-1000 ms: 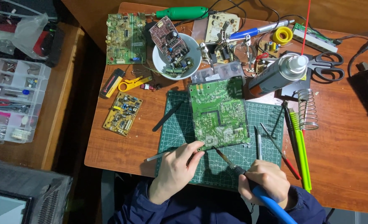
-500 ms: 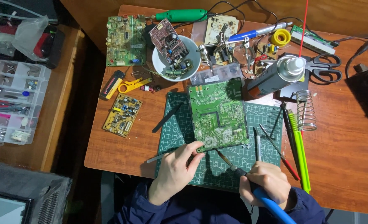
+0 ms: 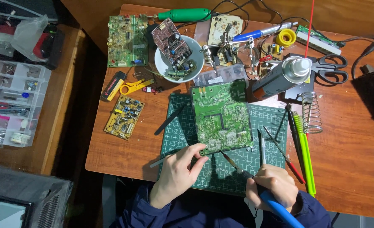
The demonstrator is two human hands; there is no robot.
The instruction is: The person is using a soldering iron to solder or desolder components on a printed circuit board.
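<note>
Little is seen to have moved since the earlier frames: the soldering iron (image 3: 241, 169) tip has been kept at the lower edge of the green circuit board (image 3: 221, 117), centre of frame, on the cutting mat (image 3: 225, 169). Right hand (image 3: 272, 187): clenched around the iron's blue handle, lower right. Left hand (image 3: 179, 174): fingertips pinching a thin grey rod, probably solder, at the board's lower-left corner. Spray can (image 3: 279, 77) lies at upper right

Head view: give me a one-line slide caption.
Right hand holds a blue-handled soldering iron to a green circuit board while the left hand steadies its edge.
</note>
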